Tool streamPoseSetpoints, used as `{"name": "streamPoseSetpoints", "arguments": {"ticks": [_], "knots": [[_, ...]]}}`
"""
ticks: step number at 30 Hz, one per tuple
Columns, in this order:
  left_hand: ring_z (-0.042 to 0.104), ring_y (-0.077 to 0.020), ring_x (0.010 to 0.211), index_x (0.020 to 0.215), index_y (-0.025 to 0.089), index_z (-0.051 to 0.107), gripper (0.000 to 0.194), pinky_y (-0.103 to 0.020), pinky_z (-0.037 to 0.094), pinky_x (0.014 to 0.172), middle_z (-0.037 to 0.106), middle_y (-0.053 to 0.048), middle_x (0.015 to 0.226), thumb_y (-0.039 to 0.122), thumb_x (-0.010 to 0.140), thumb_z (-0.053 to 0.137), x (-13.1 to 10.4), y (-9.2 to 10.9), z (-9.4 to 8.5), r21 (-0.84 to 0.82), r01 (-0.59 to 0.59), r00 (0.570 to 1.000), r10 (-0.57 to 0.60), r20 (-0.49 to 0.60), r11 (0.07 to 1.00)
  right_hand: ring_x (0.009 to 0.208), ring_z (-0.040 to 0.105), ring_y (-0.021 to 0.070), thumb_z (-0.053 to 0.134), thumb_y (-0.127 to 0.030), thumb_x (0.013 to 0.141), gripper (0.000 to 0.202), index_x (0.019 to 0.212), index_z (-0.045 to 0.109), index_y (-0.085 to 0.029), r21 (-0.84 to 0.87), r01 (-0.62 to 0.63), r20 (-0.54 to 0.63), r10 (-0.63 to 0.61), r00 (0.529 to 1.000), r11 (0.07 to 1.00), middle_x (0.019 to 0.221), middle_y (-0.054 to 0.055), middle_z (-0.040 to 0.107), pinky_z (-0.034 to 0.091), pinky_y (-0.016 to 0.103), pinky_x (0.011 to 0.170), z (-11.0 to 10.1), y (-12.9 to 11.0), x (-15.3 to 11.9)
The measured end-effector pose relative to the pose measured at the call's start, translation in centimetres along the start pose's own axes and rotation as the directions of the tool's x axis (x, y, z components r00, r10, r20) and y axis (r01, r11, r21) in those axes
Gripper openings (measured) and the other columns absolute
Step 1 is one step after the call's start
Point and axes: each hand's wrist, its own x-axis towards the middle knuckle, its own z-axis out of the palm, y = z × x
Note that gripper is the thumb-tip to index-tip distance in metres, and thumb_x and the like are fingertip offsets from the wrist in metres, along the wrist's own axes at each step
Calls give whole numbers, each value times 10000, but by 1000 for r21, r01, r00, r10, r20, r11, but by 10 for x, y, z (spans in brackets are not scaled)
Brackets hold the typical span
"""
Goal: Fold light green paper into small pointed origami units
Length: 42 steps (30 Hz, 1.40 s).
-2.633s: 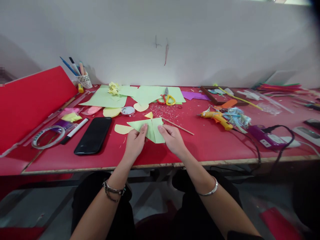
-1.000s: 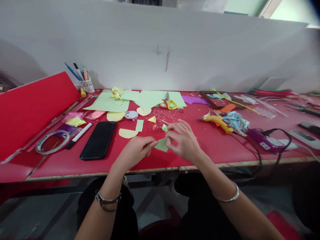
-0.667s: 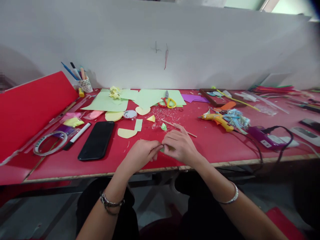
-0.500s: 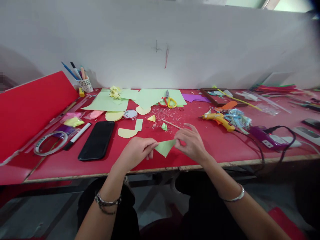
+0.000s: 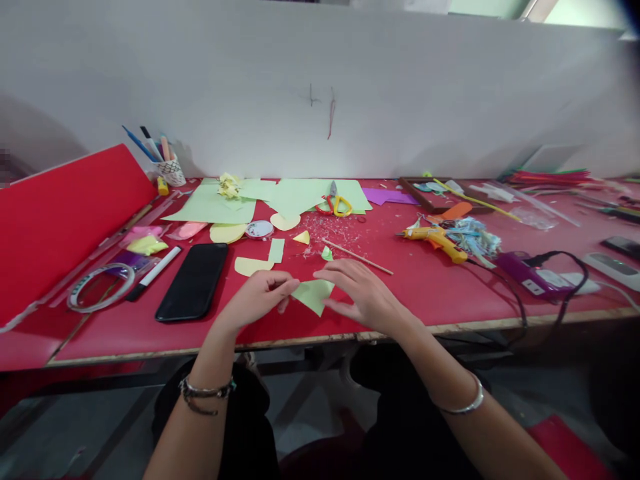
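Above the red desk (image 5: 280, 320), left hand (image 5: 263, 299) gripping a green paper triangle (image 5: 314, 295), right hand's (image 5: 361, 293) grip open beside it, scissors (image 5: 340, 203) lay beyond.

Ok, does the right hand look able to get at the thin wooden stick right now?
Likely yes: the stick lies uncovered on the table just beyond the right hand, whose thumb and fingers look parted at the edge of the green paper rather than clamped on it.

No readable text or labels anywhere.
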Motion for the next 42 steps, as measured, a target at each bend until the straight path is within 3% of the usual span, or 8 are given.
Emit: {"name": "streamPoseSetpoints", "arguments": {"ticks": [8,14,23,27,31,35,38,42], "knots": [[462,-96,521,588,164,439,375,-195,346,548,484,48,520,430,847,388,0,-4,0,-123,65,997,-60,42,990,1013,540,194,503,-303,819,369,1163,506,-171,121,-19,126,4,992,992,1068,88,608,348,414,973,3,-1,-3],[444,-98,510,588,166,430,384,-203,324,527,470,49,522,452,840,385,2,-5,4,-77,68,998,-68,-2,995,952,561,179,500,-380,825,416,1171,507,-150,241,-136,176,94,980,961,1063,94,618,446,304,824,3,-4,-5],[475,-105,540,604,166,463,368,-214,367,569,495,37,539,423,850,372,5,-6,8,-107,70,994,-78,-71,992,722,578,141,422,-325,871,275,938,608,-135,178,-162,44,157,987,971,814,70,655,409,228,656,16,0,-7],[536,-124,697,844,170,547,289,-230,425,652,564,0,756,416,837,397,4,-2,15,-198,3,984,-39,-176,980,466,414,87,356,-288,880,385,553,509,-153,171,-273,32,272,962,947,487,-10,466,292,203,489,18,-1,-6],[556,-149,819,1058,180,484,353,-247,461,689,562,-30,900,354,760,559,3,-1,26,-202,-13,987,-20,-157,979,455,427,84,427,-216,802,213,616,513,-157,206,-355,6,361,932,912,508,-13,493,274,193,467,24,-4,-6],[482,-198,1052,1124,218,478,336,-347,422,870,488,-76,1138,251,793,524,3,-3,30,84,-182,958,196,-208,980,471,503,98,416,-228,824,165,944,509,-163,242,-397,-57,422,905,885,580,-14,576,314,187,482,26,-7,-7],[370,-241,1158,965,232,581,210,-415,322,967,438,-59,1223,211,756,580,1,-3,31,450,-324,895,424,-139,832,432,493,89,405,-258,853,241,1074,443,-173,283,-424,-76,460,884,860,583,-32,583,323,179,463,25,-8,-9],[492,-166,878,809,197,593,121,-282,432,727,525,-40,986,117,786,506,-1,-3,34,559,-354,894,447,-35,750,524,542,96,391,-190,840,208,988,537,-181,248,-378,-36,398,917,892,669,0,623,379,187,525,22,-2,-14]]}}
